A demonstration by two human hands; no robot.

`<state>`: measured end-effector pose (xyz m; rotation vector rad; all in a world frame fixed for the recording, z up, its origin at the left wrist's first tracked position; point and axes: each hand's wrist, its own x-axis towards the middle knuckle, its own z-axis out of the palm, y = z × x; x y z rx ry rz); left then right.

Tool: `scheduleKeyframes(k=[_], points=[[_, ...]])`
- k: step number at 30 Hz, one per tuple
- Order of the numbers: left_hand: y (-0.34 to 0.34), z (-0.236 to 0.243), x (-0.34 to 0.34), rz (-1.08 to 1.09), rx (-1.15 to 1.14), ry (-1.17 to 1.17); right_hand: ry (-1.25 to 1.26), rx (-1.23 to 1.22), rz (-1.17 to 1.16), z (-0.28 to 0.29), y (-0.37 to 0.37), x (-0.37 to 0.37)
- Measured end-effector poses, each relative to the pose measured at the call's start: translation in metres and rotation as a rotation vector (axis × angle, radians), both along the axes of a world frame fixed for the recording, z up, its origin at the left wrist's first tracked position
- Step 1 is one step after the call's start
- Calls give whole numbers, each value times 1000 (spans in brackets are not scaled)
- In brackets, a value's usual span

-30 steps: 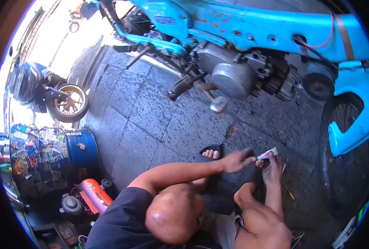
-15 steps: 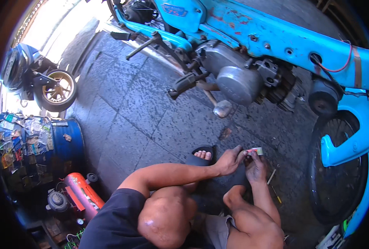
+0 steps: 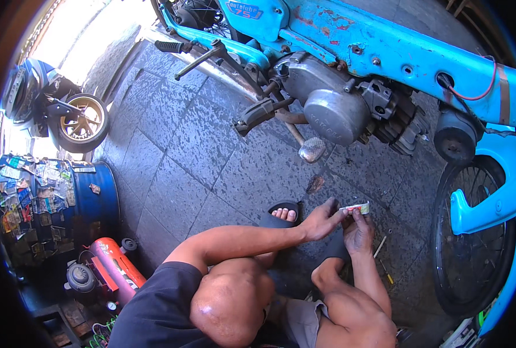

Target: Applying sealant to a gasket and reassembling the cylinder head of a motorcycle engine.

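Note:
A small red-and-white tube (image 3: 356, 208), flat at one end, is held out in front of my feet. My right hand (image 3: 359, 235) pinches it from below between thumb and fingers. At the tube's left end is my left hand (image 3: 320, 223), its thumb and fingertips closed around that narrow end. Fine detail there is too small to make out, and any cap is hidden by the fingers. On the floor beside my right wrist lie a thin pale stick (image 3: 379, 247) and a yellow-handled screwdriver (image 3: 389, 275).
A turquoise motorbike frame with a grey engine (image 3: 333, 113) stands ahead, its wheel (image 3: 472, 249) to the right. At the left are a sticker-covered blue drum (image 3: 98, 188), a red compressor (image 3: 116, 264) and another bike's wheel (image 3: 82, 123). Dark tiles (image 3: 194, 156) cover the floor.
The tube has shifted slightly right and more of its label shows. My left fingers have spread a little above its end. The head view has moved slightly.

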<state>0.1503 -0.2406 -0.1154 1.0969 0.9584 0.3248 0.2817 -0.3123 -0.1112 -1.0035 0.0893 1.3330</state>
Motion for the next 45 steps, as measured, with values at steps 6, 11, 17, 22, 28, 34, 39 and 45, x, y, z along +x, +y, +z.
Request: scheduleKeyframes(k=[6,11,17,22,28,34,39,45], points=[[0,3,6,-74,-81,96,14,0,12,-5,-9,9],[14,12,-3,-66,-293,80,71,28,12,-8,-2,6],[8,-2,3,-66,115,-29,128,55,17,-3,-1,14],[41,-32,-28,3,-184,334,311,158,39,1,12,2],[83,-73,-72,-202,548,944,265,138,-16,4,-5,20],[107,-72,-110,-102,492,943,218,157,-15,3,-9,24],[164,-29,-170,765,-170,-382,268,131,11,8,-26,32],[194,42,-169,639,-174,-729,129,162,35,40,-16,22]])
